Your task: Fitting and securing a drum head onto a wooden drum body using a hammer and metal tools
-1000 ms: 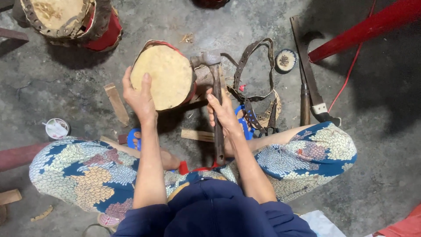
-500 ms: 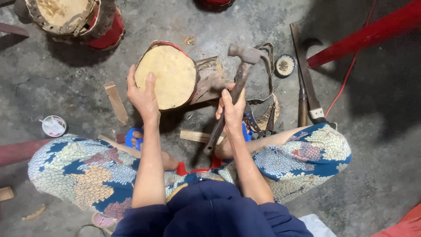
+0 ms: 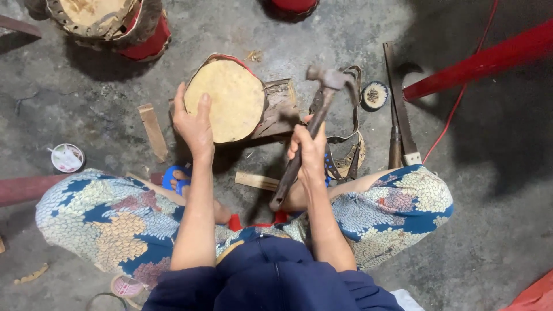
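Gripping tight, my right hand (image 3: 311,151) is closed round the hammer (image 3: 305,132) handle, head up above the wood block (image 3: 279,109) just beside the small drum (image 3: 227,99) on the concrete floor (image 3: 489,190). My left hand (image 3: 194,124) lies flat w/ fingers spread on the drum's tan skin near its edge, pressing, not closed on it. I think the hammer could slip & hit those fingers or dent the skin, b/c the head hangs so near both.
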